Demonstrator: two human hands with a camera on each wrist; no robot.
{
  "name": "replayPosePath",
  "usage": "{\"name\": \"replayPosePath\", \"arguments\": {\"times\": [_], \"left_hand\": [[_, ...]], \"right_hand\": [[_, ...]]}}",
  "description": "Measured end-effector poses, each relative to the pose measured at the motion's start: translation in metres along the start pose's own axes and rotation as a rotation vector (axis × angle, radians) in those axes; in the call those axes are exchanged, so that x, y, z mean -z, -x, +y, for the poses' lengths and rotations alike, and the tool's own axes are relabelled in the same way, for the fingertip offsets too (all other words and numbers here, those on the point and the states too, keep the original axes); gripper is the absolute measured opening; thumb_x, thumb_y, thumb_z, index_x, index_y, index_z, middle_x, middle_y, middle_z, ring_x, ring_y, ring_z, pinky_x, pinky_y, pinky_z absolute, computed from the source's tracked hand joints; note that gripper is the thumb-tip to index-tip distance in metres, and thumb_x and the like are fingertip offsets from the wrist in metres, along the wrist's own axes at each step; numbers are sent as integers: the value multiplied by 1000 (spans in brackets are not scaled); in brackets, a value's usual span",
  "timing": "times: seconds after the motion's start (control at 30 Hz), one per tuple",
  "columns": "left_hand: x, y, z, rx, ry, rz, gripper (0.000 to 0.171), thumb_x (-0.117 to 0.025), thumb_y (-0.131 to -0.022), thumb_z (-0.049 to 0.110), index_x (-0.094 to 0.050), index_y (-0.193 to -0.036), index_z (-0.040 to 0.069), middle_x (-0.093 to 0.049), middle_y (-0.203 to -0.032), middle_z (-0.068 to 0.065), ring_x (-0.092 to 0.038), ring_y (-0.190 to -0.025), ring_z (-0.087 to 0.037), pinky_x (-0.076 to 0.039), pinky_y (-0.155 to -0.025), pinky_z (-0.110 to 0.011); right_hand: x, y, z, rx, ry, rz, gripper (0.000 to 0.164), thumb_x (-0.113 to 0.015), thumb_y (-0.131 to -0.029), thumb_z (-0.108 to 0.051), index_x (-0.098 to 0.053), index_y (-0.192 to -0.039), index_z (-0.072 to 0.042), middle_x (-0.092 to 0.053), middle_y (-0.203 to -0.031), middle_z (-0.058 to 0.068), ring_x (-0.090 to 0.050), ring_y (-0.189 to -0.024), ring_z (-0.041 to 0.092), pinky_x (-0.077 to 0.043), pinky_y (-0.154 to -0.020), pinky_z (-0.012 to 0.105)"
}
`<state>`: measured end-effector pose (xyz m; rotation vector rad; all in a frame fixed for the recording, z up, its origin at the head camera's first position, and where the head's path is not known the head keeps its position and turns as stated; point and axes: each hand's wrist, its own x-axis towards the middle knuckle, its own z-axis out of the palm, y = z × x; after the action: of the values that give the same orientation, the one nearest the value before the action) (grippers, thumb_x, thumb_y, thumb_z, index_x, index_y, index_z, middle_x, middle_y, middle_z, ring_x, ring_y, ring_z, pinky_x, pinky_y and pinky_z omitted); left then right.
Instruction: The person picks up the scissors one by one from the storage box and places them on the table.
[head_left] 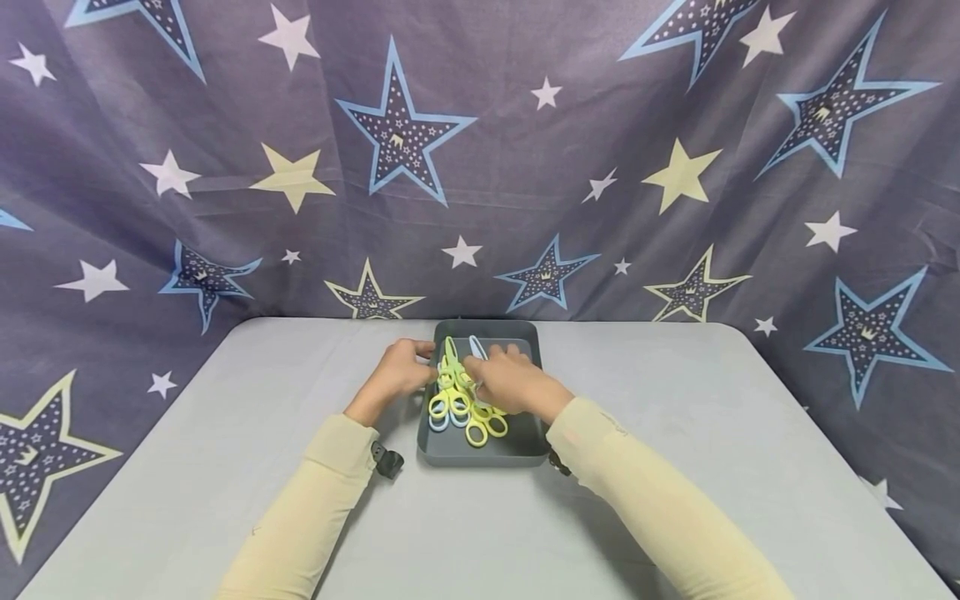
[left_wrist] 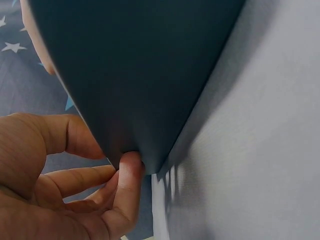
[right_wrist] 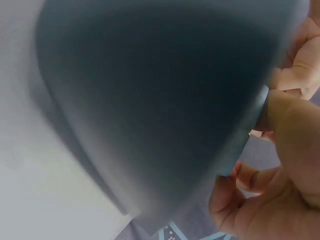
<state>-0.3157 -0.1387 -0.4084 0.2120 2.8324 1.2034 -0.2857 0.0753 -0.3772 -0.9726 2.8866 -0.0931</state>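
Note:
A dark grey tray (head_left: 483, 460) holds several children's scissors with yellow, green and blue parts, such as the yellow-handled scissors (head_left: 460, 404) on its left side. My left hand (head_left: 405, 371) is at the tray's far left corner. Its fingers (left_wrist: 131, 172) grip the wall there, as the left wrist view shows. Over the tray's right half, my right hand (head_left: 517, 381) pinches a pair of scissors with a light blue blade (head_left: 477, 346). In the right wrist view a light blue part (right_wrist: 246, 135) shows between thumb and fingers; the hand covers the rest.
The tray stands near the far edge of a table with a light grey cover (head_left: 480, 533). Behind it hangs a dark curtain (head_left: 480, 208) printed with stars. Dark wrist cameras (head_left: 387, 460) sit under the sleeves.

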Motion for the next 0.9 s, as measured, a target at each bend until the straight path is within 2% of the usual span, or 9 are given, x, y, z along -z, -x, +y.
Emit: {"name": "replayPosePath", "arguments": {"times": [0.37,0.53,0.67,0.77,0.9], "left_hand": [[0,0,-1,11,6,5,64,-67,-77,6,-59,-139,-6,-67,-127,-23,-57,-127,-41,-45,-108,-52],[0,-1,-1,10,10,-2,64,-66,-77,5,-58,-140,-7,-66,-129,-24,-56,-128,-42,-44,-109,-52],[1,-1,-2,0,2,-5,64,-66,-78,5,-57,-140,-7,-66,-129,-24,-56,-128,-42,-45,-108,-52],[1,0,-2,2,9,-6,64,-66,-77,5,-57,-140,-7,-66,-129,-24,-56,-128,-42,-45,-108,-52],[1,1,-1,11,20,-9,65,-66,-77,4,-57,-140,-6,-66,-129,-23,-56,-128,-41,-45,-108,-52]], "right_hand": [[5,9,9,-15,-31,90,18,-65,-96,-16,-61,-114,-17,-60,-106,10,-47,-88,28,-42,-77,40],[13,12,18,-12,-20,142,16,-66,-94,-14,-61,-109,-17,-60,-100,8,-46,-87,28,-41,-73,39],[17,14,26,-8,-14,173,16,-67,-93,-14,-62,-108,-15,-62,-96,7,-51,-91,27,-43,-79,44],[19,17,32,-28,-18,191,18,-67,-93,-14,-62,-110,-13,-63,-97,9,-53,-92,28,-44,-80,45],[20,19,42,-76,-30,199,20,-66,-94,-15,-61,-113,-13,-62,-102,13,-49,-89,30,-43,-75,43]]}}
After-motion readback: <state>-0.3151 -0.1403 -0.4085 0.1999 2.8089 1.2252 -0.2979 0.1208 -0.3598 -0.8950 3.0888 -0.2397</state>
